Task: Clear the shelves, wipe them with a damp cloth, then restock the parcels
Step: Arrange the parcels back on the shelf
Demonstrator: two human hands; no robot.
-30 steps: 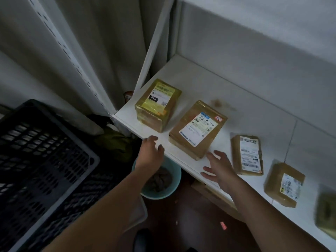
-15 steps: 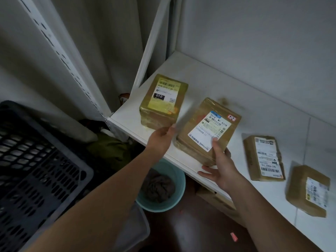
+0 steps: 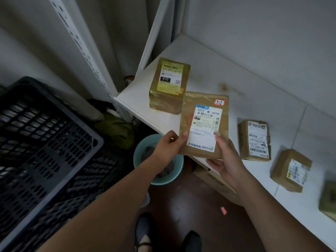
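Brown taped parcel (image 3: 203, 124) in both our hands, lifted at shelf (image 3: 254, 99) front edge, tilted toward us. Left hand (image 3: 166, 148) pinches near-left corner, thumb on top; right hand (image 3: 227, 160) cups near-right corner, thumb on label, fingers under. We judge it light, flat, stiff enough; glossy tape likely slippery, so we hold by edges with support underneath, not by label. Four more parcels on shelf: yellow box (image 3: 169, 86) just beside, others (image 3: 254, 140) apart to right. Crate (image 3: 45, 142) at left, likely drop spot.

Dim room, pale grey wall (image 3: 263, 33), white slotted upright (image 3: 80, 44), dark reddish-brown floor (image 3: 181, 206), black plastic crate (image 3: 45, 142) at left.
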